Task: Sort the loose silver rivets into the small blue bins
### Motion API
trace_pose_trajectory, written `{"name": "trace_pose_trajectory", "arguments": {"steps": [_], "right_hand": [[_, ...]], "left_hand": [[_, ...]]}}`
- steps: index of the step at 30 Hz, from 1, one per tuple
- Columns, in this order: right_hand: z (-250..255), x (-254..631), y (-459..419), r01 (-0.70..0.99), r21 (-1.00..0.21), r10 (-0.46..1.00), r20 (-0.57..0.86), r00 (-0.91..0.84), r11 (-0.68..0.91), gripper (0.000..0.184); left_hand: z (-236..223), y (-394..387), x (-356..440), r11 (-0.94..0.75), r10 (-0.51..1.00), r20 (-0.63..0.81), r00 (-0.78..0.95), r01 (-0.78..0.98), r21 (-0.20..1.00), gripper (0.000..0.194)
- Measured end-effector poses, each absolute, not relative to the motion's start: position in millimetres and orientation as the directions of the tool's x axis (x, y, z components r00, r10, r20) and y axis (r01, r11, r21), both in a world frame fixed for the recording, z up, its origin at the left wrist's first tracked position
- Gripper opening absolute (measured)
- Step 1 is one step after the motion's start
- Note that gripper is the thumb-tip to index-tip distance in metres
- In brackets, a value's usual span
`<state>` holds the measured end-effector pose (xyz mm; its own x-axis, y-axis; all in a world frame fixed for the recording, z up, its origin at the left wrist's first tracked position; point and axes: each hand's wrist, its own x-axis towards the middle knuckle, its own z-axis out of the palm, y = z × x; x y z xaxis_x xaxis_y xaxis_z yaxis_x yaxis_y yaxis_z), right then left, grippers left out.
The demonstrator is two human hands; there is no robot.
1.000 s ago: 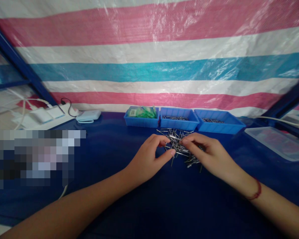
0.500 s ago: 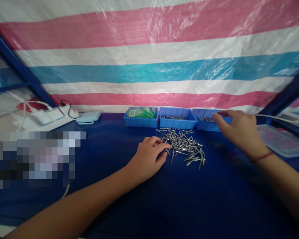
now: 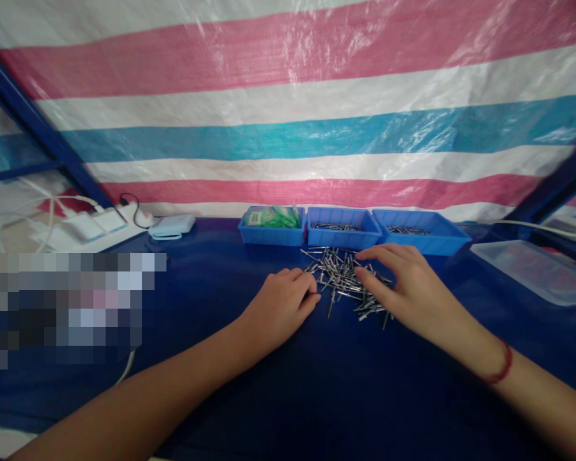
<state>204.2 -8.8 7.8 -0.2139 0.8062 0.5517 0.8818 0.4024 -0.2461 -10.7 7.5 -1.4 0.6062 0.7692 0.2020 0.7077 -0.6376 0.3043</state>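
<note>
A loose pile of silver blind rivets [image 3: 338,272] lies on the dark blue table. My left hand [image 3: 281,304] rests at the pile's left edge with its fingers curled in towards the thumb; whatever they may hold is hidden. Over the right side of the pile reaches my right hand [image 3: 408,288], thumb and fingers apart, nothing visible between them. Behind the pile, the middle blue bin [image 3: 343,239] and the right blue bin [image 3: 427,243] each contain rivets. Green plastic packets [image 3: 281,218] fill the left blue bin [image 3: 272,237].
At the right lies a clear plastic lid [image 3: 532,272]. A light blue device [image 3: 171,225] sits at the back left, beside a white power strip [image 3: 100,230] with plugs and cables. Striped sheeting [image 3: 288,141] hangs behind the table, between blue frame posts.
My right hand has come from the right bin down and left to the rivet pile. My left hand's index finger has drawn back and curled at the pile's edge.
</note>
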Motion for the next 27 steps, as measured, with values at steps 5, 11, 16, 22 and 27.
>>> {"name": "trace_pose_trajectory", "arguments": {"steps": [5,11,16,22,27], "right_hand": [[-3.2,194.0,-12.0,0.858,-0.314,0.853,0.468,-0.232,0.406,0.019],[-5.4,192.2,-11.9,0.833,-0.339,0.846,0.469,-0.253,0.437,0.016],[-0.5,189.6,-15.6,0.79,-0.398,0.834,0.496,-0.243,0.467,0.017],[4.4,182.0,-21.0,0.569,-0.67,0.868,0.463,-0.181,0.476,0.018],[6.7,177.5,-24.1,0.462,-0.724,0.854,0.486,-0.184,0.512,0.01]], "left_hand": [[-4.9,9.2,-9.4,-0.561,0.828,0.203,0.523,0.758,0.333,0.017],[-4.9,8.9,-10.5,-0.552,0.834,0.227,0.503,0.753,0.358,0.018],[-3.5,9.2,-9.8,-0.523,0.852,0.327,0.41,0.622,0.583,0.015],[-5.1,0.2,-2.0,-0.505,0.838,0.312,0.447,0.42,0.754,0.014],[-5.9,-2.0,-0.5,-0.517,0.816,0.303,0.493,0.385,0.765,0.012]]}}
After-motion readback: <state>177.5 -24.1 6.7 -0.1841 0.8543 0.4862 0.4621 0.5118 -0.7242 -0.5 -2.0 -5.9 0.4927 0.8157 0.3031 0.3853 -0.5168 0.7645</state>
